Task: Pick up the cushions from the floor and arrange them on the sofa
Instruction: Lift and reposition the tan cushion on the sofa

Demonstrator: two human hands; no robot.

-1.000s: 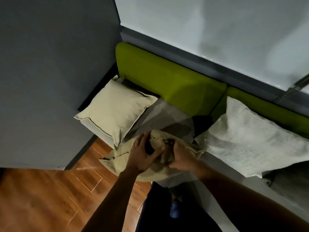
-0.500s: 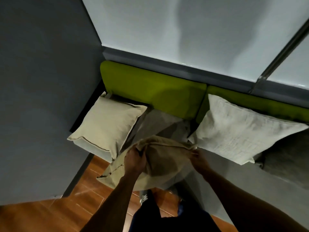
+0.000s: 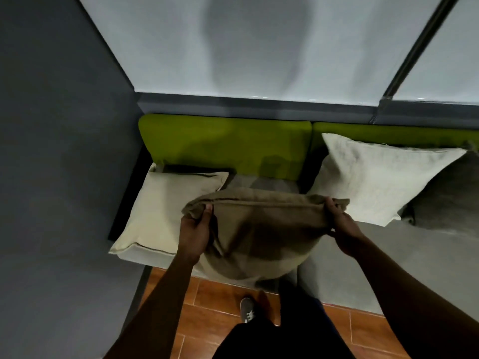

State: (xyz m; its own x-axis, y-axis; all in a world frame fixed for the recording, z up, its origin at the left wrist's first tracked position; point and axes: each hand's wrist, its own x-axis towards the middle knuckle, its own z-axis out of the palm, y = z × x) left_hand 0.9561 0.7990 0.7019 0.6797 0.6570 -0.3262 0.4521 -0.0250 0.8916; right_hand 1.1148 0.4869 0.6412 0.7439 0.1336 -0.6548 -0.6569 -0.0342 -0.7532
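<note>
the tan cushion hangs by its top seam over the front edge of the sofa, its belly sagging past the seat edge toward the wooden floor. holding it by the two upper corners looks meant to let the filling settle and keep it square to the gap it seems bound for, the bare seat between the cream cushion at the left end and the white cushion leaning on the green backrest. the left hand has its fingers closed on the left corner; the right hand pinches the right corner, fingers wrapped over the seam. the cushion's body lies between and below both grips.
</note>
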